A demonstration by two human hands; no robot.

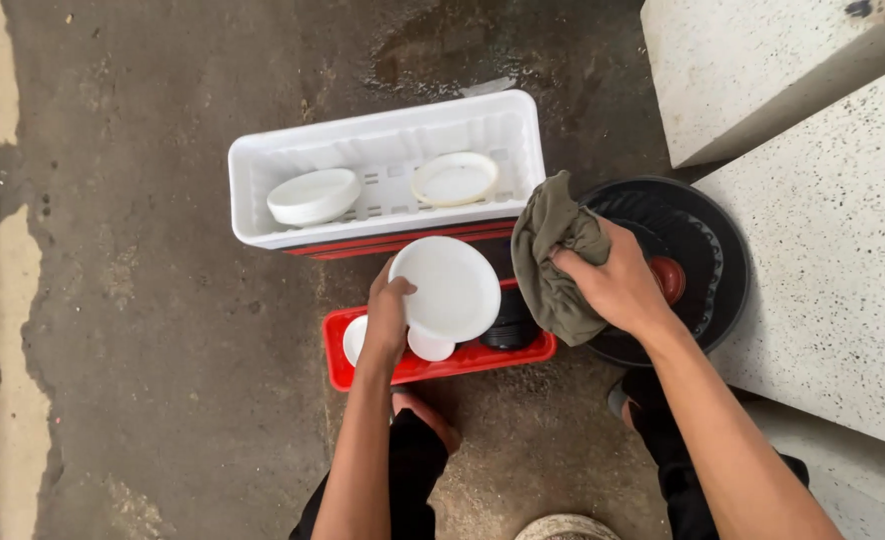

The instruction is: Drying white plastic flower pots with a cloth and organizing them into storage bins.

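Here, the largest item is the concrete floor (163, 300), dark and damp, extending beneath and to the left of both hands. Pale speckled stone blocks (823, 250) stand to the right of the right hand. A white plastic crate (383, 140) with slotted walls sits beyond both hands; it contains two white dishes, one dish (313, 196) on the left-hand side and a second dish (454, 178) on the right-hand side. A black round basin (708, 235) lies just behind and beneath the right hand, with a small red object (671, 277) inside it, partly hidden. A red tray (433, 365) lies directly under the left hand and holds further white dishes (428, 346) and a black round container (511, 325). The left hand (388, 315) grips a white plate (448, 290) by its left rim, holding it tilted above the red tray. The right hand (618, 285) is clenched around an olive-green cloth (555, 260), which hangs just beside the right edge of the plate; contact between cloth and plate cannot be determined.
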